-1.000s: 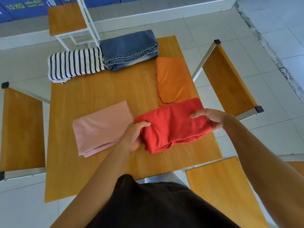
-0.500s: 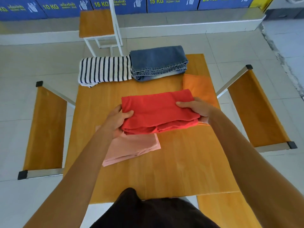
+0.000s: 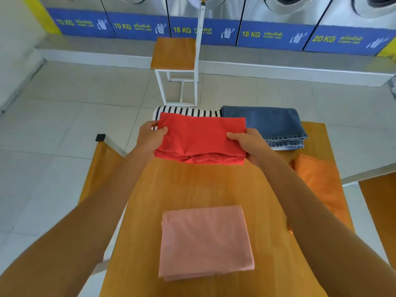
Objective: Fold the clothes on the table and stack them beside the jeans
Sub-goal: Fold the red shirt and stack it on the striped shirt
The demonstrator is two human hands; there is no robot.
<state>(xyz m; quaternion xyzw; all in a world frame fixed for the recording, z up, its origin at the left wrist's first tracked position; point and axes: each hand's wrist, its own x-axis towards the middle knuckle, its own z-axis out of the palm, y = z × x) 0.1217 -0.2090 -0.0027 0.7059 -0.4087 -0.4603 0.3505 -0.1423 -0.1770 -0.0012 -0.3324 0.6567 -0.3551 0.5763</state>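
Note:
I hold a folded red garment by both ends, my left hand on its left edge and my right hand on its right edge. It hangs over the folded black-and-white striped shirt, which it mostly hides, at the far left of the wooden table. Folded blue jeans lie just right of the striped shirt. A folded pink garment lies near me on the table. An orange garment lies flat at the right side.
A wooden bench runs along the table's left side and another along the right. A white-framed wooden stool stands beyond the table. Washing machines with blue labels line the back wall.
Both hands lifted the red garment off the table near the pink one and carried it away from me, to above the striped shirt beside the jeans. The view has tilted up.

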